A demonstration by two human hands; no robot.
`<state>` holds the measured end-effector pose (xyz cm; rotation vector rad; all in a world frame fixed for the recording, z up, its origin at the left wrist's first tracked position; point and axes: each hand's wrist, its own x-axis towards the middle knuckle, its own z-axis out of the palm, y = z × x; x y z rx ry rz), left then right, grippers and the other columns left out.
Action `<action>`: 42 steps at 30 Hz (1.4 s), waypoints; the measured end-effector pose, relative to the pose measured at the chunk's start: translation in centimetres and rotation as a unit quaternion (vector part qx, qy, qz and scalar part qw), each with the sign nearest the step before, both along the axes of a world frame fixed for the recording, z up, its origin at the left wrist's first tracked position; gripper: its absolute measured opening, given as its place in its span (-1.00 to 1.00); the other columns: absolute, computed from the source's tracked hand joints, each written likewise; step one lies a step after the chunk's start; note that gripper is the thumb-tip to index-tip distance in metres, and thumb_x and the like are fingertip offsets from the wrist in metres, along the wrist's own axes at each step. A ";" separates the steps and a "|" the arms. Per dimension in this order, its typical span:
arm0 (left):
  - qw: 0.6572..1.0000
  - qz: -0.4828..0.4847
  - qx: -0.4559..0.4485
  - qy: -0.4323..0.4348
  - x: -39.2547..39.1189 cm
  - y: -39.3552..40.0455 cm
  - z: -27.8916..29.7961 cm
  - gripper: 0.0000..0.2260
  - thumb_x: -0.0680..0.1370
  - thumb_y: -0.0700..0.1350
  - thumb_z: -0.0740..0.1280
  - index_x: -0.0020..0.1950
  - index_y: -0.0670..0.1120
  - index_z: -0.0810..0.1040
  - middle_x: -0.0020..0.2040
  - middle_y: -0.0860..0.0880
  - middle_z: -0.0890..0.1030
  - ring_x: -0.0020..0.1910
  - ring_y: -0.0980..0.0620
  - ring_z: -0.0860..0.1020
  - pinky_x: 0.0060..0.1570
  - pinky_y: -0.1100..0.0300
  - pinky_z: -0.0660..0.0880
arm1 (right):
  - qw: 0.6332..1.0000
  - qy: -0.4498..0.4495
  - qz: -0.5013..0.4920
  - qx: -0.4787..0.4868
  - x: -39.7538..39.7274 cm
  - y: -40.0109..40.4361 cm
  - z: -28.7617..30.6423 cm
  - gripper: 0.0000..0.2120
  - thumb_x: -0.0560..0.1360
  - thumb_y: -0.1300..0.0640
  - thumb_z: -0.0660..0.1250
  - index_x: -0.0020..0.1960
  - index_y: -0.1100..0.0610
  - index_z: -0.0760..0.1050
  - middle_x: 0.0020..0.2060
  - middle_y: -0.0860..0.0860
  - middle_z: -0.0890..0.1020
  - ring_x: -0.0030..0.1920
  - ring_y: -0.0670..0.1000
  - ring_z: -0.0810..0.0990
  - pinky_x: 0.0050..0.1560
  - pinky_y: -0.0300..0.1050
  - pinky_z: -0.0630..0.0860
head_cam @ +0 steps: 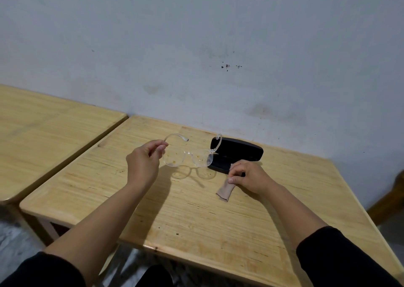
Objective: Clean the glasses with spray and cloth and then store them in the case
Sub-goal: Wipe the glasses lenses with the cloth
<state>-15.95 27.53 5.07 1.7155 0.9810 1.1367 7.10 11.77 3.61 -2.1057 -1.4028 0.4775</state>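
Two hands busy: left hand (143,163) pinches smudged clear glasses (188,157) by temple; right hand (247,176) grips beige cloth (225,192). Wipe lenses gently, supporting frame.

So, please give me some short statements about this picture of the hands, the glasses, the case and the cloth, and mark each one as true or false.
1. The left hand holds the clear plastic glasses above the wooden table. True.
2. The black oblong glasses case stands open. False: it lies closed on the table.
3. The right hand grips the small beige cloth. True.
4. The glasses lie folded inside the case. False: they are outside it, with their arms unfolded.
5. A spray bottle stands beside the case. False: no spray bottle is in view.
6. The lenses show spots. True.
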 end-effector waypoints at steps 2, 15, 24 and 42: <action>1.000 -0.001 -0.002 0.001 0.0 0.0 -0.1 -0.87 0.53 -0.15 0.31 -0.01 -0.04 0.64 -0.18 0.04 0.65 -0.12 0.08 0.63 -0.14 0.38 0.43 | 0.999 0.016 -0.022 0.034 -0.1 0.0 -0.3 -0.81 0.40 0.19 0.45 -0.30 -0.07 0.55 -0.07 0.02 0.58 -0.04 0.02 0.53 -0.08 -0.28 0.38; 1.000 -0.024 -0.004 0.003 2.0 -1.3 -1.1 -0.87 0.53 -0.17 0.31 0.00 -0.06 0.65 -0.17 0.02 0.67 -0.17 0.11 0.61 -0.07 0.30 0.48 | 0.828 0.429 -0.201 0.300 -5.4 -0.6 -0.2 -0.92 0.36 0.12 0.43 -0.18 0.12 0.63 -0.30 -0.01 0.63 -0.13 0.04 0.57 0.11 0.07 0.54; 0.998 -0.062 -0.003 0.001 3.1 -3.3 -1.1 -0.87 0.54 -0.15 0.30 -0.02 -0.05 0.64 -0.19 0.01 0.66 -0.19 0.14 0.61 -0.20 0.49 0.40 | 0.744 0.508 -0.240 0.362 -8.1 -0.3 0.3 -0.91 0.46 0.30 0.33 -0.17 0.15 0.54 -0.24 0.00 0.62 -0.16 -0.08 0.56 -0.08 -0.31 0.50; 0.995 -0.084 -0.027 -0.037 2.5 -3.6 -0.5 -0.87 0.53 -0.18 0.31 -0.08 -0.02 0.64 -0.19 -0.03 0.68 -0.13 0.02 0.65 -0.04 0.25 0.51 | 0.835 0.351 -0.257 0.336 -9.1 -1.1 0.9 -0.86 0.33 0.18 0.52 -0.21 0.11 0.56 -0.36 -0.07 0.45 -0.34 -0.12 0.37 -0.26 -0.23 0.39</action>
